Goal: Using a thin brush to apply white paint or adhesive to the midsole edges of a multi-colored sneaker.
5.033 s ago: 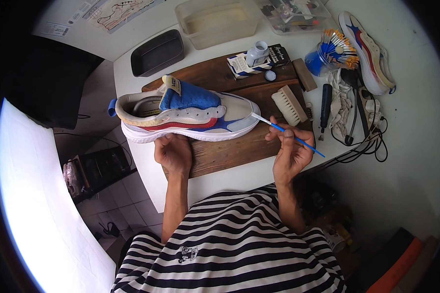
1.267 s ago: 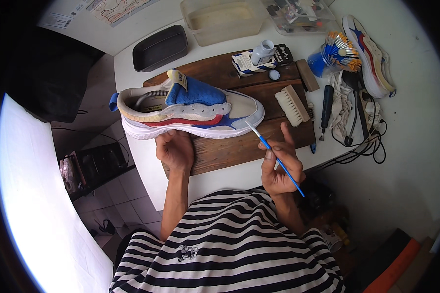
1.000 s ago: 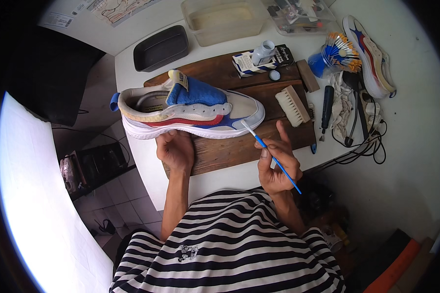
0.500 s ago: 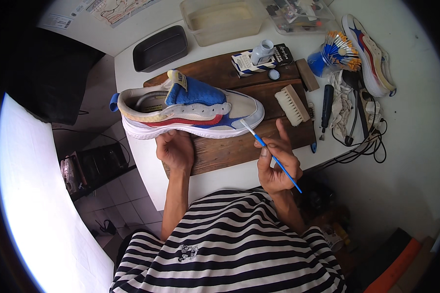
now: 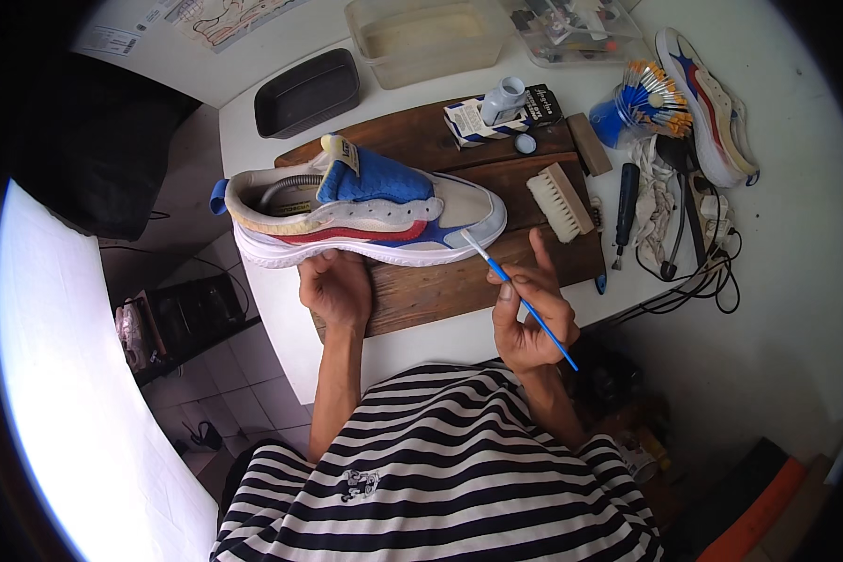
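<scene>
A white, blue and red sneaker (image 5: 347,211) without laces is held above the wooden board (image 5: 421,297), its toe pointing right. My left hand (image 5: 335,292) grips it from below, with the fingers partly hidden under the sole. In my right hand (image 5: 536,318) a slim blue paintbrush (image 5: 534,311) is pinched between thumb and fingers, the index finger raised. The brush tip touches the grey-white panel at the side of the toe. Inside the shoe lies a coiled metal shoe tree (image 5: 286,187).
Behind the shoe stand an open paint bottle (image 5: 504,101) and its cap (image 5: 525,143). To the right are a scrub brush (image 5: 560,201), a cup of paintbrushes (image 5: 618,120), another sneaker (image 5: 707,108) and loose cables (image 5: 717,281). A black tray (image 5: 307,94) and clear tub (image 5: 426,47) sit at the back.
</scene>
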`<state>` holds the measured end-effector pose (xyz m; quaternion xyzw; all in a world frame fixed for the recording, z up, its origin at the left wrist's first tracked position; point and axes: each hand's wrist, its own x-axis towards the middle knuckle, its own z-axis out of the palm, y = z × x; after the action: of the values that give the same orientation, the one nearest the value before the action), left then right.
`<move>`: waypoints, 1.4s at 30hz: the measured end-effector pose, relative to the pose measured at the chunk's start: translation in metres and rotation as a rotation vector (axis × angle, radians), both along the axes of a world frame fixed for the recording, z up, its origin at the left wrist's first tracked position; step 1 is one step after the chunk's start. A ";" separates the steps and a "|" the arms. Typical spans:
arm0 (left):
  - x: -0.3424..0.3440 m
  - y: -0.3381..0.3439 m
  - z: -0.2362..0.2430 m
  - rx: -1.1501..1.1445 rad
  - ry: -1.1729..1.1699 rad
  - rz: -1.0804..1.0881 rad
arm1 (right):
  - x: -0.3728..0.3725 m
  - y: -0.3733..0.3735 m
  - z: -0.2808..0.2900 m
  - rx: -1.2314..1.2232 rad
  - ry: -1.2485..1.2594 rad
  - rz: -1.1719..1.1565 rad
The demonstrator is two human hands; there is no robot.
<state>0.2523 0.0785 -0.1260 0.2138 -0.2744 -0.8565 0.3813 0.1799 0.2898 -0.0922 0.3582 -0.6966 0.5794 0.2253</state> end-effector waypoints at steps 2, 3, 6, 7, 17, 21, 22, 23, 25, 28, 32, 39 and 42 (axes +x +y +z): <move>0.002 -0.002 -0.003 0.003 -0.006 0.001 | -0.002 0.002 -0.001 0.028 -0.023 -0.008; 0.004 -0.005 -0.010 0.003 0.015 -0.008 | -0.003 0.004 0.001 0.028 -0.022 -0.006; 0.001 -0.002 -0.002 -0.006 0.009 -0.003 | -0.008 0.011 0.007 0.098 -0.027 -0.056; -0.001 0.000 0.001 -0.020 -0.018 0.011 | -0.010 0.012 0.007 0.012 -0.092 -0.043; 0.002 -0.003 -0.008 -0.022 0.024 0.025 | -0.091 0.015 0.075 -0.244 -0.524 0.085; 0.003 -0.006 -0.017 0.008 0.057 0.029 | -0.127 -0.001 0.108 -0.029 -0.328 0.130; 0.003 -0.004 -0.017 0.030 0.048 0.041 | -0.134 -0.005 0.114 0.078 -0.285 0.078; 0.001 -0.003 -0.014 0.035 0.043 0.045 | -0.139 -0.012 0.119 0.126 -0.259 0.040; 0.002 -0.003 -0.012 0.031 0.044 0.046 | -0.152 -0.023 0.125 0.275 -0.175 0.003; 0.012 -0.010 -0.034 -0.014 0.078 -0.014 | -0.166 -0.036 0.128 0.449 -0.014 -0.026; 0.003 -0.003 -0.017 0.008 0.079 -0.012 | -0.175 -0.045 0.119 0.559 -0.124 0.082; 0.002 -0.003 -0.017 0.014 0.094 0.029 | -0.180 -0.049 0.113 0.614 -0.168 0.102; 0.007 -0.005 -0.023 0.008 0.114 0.021 | -0.182 -0.047 0.118 0.556 -0.129 0.103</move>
<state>0.2590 0.0737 -0.1494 0.1692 -0.2465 -0.8644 0.4042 -0.0017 0.2428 0.0254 0.4034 -0.8226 0.3984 0.0439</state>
